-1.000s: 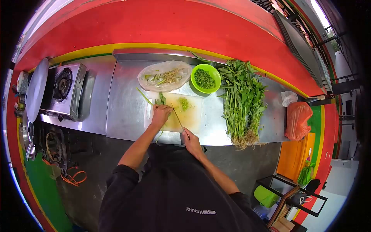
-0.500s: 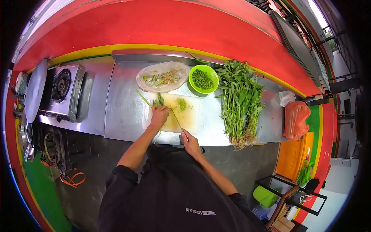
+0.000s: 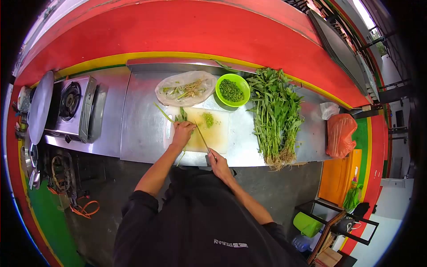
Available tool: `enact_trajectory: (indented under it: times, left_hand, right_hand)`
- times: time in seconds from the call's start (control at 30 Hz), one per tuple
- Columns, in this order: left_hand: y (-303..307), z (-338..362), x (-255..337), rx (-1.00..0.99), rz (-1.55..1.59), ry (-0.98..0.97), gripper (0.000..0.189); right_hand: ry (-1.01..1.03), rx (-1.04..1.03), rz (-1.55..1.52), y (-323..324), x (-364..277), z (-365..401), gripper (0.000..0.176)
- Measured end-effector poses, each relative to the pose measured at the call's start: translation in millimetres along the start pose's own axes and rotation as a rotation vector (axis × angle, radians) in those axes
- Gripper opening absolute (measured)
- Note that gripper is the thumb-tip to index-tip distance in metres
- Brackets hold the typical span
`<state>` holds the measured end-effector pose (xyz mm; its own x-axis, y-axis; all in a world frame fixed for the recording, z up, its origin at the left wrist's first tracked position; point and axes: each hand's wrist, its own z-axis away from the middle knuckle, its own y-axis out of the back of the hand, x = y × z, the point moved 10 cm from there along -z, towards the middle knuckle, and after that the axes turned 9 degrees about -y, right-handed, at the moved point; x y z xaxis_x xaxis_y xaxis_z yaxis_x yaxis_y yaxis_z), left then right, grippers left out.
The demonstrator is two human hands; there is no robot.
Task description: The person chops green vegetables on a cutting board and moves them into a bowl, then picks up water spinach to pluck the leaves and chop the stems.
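Cutting position: the cutting board point(image 3: 220, 141) lies flat on the stainless-steel counter point(image 3: 142, 115). The leafy stalks point(image 3: 181, 115) lie across its left part, with one stem reaching past the far left corner.

Left hand: the left hand point(image 3: 183, 132) presses down over the stalks, fingers bunched together and pinching them. Whether the fingertips are tucked under cannot be told at this size. Right hand: the right hand point(image 3: 219, 162) is wrapped around the handle of the knife point(image 3: 203, 138) at the near edge of the board. The blade slants far and left, its tip just beside the left fingers.

Recommended technique: curl the left fingertips back and let the knuckles guide the blade, since the gap there is small. Align the stems into one tight bundle; loose ends will probably slip and give uneven lengths. Use short, level strokes, and shift the holding fingers back only while the blade is clear.

The chopped pieces point(image 3: 208, 119) lie right of the blade, so cuttings on that side should not obstruct the grip. The green bowl point(image 3: 233, 104), containing chopped greens, stands beyond the board's far right corner, within convenient reach.
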<state>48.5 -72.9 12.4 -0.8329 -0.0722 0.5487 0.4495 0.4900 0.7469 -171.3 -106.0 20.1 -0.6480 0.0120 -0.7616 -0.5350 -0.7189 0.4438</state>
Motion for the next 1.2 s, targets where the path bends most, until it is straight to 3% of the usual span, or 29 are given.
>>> enact_trajectory:
  times: [0.47,0.67,0.8,1.0,1.03,1.07,1.13,1.2]
  left_hand:
    - [3,2,2,0.031,-0.078,0.005,0.015]
    - [5,1,5,0.022,-0.102,-0.006,0.018]
    - [3,0,5,0.021,-0.141,-0.013,0.014]
    - [8,1,1,0.046,-0.077,0.029,0.008]
    - [8,0,0,0.035,-0.057,0.043,0.010]
    - [7,1,0,0.023,-0.036,0.057,0.011]
    - [5,2,0,0.031,-0.039,0.058,0.012]
    - [2,2,3,0.039,-0.042,0.054,0.012]
  right_hand:
    - [0.054,0.005,0.038,2,-1,-4,0.043]
    - [-0.047,-0.052,0.138,-2,-13,-12,0.040]
    - [0.081,-0.016,0.035,-4,-17,-21,0.041]
    - [-0.029,-0.068,-0.050,9,-11,-6,0.042]
    - [0.167,0.033,-0.072,12,-17,-6,0.042]
    - [0.168,0.033,-0.071,11,-1,-8,0.042]
    - [-0.015,-0.074,0.027,5,14,-8,0.042]
    - [-0.048,-0.102,-0.029,4,18,-7,0.042]
